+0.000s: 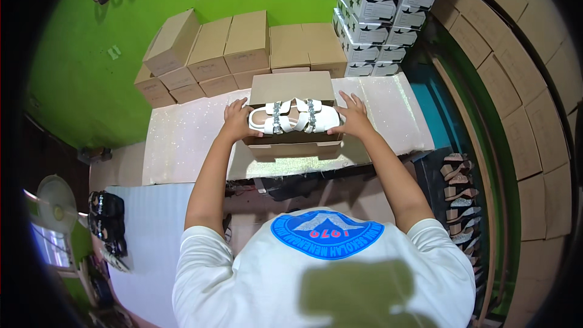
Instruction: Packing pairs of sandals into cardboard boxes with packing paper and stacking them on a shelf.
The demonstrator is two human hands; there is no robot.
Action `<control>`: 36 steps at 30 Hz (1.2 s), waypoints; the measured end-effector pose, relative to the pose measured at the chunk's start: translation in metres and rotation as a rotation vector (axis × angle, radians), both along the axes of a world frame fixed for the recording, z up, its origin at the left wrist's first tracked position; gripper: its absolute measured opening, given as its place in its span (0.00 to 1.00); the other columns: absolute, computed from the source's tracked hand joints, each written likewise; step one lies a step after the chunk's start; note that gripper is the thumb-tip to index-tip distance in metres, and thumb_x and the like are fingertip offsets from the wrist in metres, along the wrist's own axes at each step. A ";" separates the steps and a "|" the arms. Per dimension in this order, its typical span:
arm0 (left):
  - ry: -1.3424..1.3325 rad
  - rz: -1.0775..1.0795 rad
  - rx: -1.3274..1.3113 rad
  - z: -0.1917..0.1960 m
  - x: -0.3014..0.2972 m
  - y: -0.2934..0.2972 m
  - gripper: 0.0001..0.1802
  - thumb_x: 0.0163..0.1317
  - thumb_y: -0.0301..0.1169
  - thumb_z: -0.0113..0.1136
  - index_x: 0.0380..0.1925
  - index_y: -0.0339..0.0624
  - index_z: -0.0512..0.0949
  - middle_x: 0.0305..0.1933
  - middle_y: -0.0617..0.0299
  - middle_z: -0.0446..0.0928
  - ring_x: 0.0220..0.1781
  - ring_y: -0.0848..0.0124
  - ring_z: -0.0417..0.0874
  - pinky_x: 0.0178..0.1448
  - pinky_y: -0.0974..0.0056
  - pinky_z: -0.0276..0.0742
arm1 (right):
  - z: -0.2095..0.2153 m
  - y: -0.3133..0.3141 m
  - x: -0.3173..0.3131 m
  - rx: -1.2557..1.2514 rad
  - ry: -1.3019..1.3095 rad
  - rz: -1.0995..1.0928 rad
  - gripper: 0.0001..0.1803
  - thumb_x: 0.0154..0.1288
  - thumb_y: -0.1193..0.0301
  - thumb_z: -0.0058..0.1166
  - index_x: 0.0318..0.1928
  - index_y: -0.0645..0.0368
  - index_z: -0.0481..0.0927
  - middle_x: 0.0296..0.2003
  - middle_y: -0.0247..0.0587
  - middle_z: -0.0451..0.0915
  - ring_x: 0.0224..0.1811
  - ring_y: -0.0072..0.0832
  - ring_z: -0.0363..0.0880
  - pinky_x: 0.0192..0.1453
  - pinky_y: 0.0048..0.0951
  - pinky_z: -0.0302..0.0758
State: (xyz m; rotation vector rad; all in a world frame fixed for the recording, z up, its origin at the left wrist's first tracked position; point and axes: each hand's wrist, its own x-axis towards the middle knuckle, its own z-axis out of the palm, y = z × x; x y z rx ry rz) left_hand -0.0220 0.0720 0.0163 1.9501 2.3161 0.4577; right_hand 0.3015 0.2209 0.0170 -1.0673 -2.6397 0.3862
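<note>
A pair of white sandals (294, 116) with silver jewelled straps lies side by side across the mouth of an open brown shoebox (296, 149). The box's lid flap (291, 87) stands up behind them. My left hand (239, 123) is closed round the left end of the pair, its thumb at the near side and its fingers at the far side. At the opposite end my right hand (353, 116) grips the pair in the same way. The inside of the box is mostly hidden beneath the sandals.
The box stands on a glittery white table (182, 140). Brown shoeboxes (209, 48) line its back edge, beside tall stacks of star-printed boxes (376, 18). More cartons (525, 140) rise at the right, above a row of sandals (460, 200). A pale table (143, 231) holds black shoes (106, 212).
</note>
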 end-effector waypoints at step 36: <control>-0.309 0.425 -0.018 -0.062 0.048 -0.049 0.36 0.47 0.49 0.59 0.61 0.67 0.64 0.67 0.46 0.55 0.68 0.51 0.54 0.65 0.35 0.42 | -0.062 -0.041 0.008 -0.374 0.189 -0.342 0.31 0.46 0.52 0.59 0.55 0.33 0.70 0.66 0.49 0.53 0.68 0.48 0.49 0.65 0.62 0.42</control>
